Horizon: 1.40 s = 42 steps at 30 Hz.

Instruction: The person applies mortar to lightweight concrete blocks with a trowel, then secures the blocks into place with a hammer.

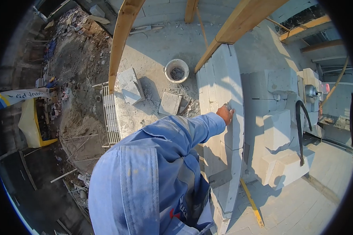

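My left hand point(225, 114) reaches out in a blue sleeve point(176, 133). It rests on top of a wall of pale blocks point(219, 86), close to the edge. The fingers are curled in; a small pale bit shows by them, too small to name. Sunlight and shadow stripe the wall's top around the hand. My right hand is out of view. On the near side of the wall, a broken block point(169, 103) lies among rubble, with a round bucket point(176, 71) holding grey material farther along.
Wooden beams point(123, 35) cross above the wall and floor. A metal grate point(110, 113) edges the drop to rubble point(80, 43) at left. At right are stacked blocks point(277, 129), a black strap point(299, 129), a metal pot point(311, 92) and a yellow bar point(252, 201).
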Motion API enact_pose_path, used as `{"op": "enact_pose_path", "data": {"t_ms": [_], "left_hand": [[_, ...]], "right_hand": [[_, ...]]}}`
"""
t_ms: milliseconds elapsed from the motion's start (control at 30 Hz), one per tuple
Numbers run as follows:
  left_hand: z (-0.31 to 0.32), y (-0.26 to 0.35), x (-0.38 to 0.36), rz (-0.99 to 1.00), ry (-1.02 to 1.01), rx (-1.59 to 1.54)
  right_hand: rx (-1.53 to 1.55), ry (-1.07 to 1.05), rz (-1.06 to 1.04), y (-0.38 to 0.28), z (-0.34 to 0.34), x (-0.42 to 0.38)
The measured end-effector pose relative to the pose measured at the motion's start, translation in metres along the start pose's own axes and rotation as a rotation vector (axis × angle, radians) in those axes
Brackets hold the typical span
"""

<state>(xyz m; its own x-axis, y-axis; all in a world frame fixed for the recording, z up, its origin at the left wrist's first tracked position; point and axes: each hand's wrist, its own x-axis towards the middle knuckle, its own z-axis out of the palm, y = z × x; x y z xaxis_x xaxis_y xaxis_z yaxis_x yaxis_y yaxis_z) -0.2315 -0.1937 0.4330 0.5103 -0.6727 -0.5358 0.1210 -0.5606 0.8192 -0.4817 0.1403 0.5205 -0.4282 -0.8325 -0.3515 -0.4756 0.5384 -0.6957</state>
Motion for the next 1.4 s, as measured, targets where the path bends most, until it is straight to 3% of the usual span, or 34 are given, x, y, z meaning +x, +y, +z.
{"op": "enact_pose_path", "data": {"t_ms": [133,200,467,800,867,933,1000,1033,1100,1133,1200,1400], "left_hand": [[-0.012,0.012,-0.010,-0.007,-0.044,0.003],[-0.009,0.005,-0.007,0.054,0.005,0.031],[-0.020,0.014,-0.013,0.131,0.024,0.087],[-0.027,0.010,-0.002,0.136,0.011,0.122],[-0.025,0.008,-0.003,0.335,0.073,0.096],[-0.034,0.031,-0.019,0.359,0.000,0.256],[-0.032,0.028,-0.021,0.895,0.032,0.398],[-0.033,0.032,-0.025,0.896,0.025,0.401],[-0.037,0.042,-0.030,0.922,-0.217,0.862],[-0.037,0.039,-0.028,0.924,-0.219,0.864],[-0.035,0.027,-0.022,1.015,-0.257,1.213],[-0.037,0.018,-0.015,0.874,-0.415,1.206]], "right_hand": [[0.017,0.134,0.026,-0.042,0.006,-0.017],[0.108,0.073,0.055,-0.045,0.004,-0.022],[0.295,0.216,0.133,-0.014,0.017,-0.041],[0.232,0.293,0.137,0.005,0.034,-0.066],[0.212,0.312,0.107,0.007,0.037,-0.067],[0.258,0.316,0.107,0.009,0.037,-0.069],[0.255,0.323,0.132,0.007,0.037,-0.070],[0.250,0.322,0.147,0.007,0.036,-0.070],[0.299,0.324,0.177,0.015,0.037,-0.070],[0.350,0.324,0.201,0.020,0.039,-0.068],[0.322,0.331,0.191,0.028,0.041,-0.065],[0.320,0.327,0.216,0.019,0.045,-0.065]]}}
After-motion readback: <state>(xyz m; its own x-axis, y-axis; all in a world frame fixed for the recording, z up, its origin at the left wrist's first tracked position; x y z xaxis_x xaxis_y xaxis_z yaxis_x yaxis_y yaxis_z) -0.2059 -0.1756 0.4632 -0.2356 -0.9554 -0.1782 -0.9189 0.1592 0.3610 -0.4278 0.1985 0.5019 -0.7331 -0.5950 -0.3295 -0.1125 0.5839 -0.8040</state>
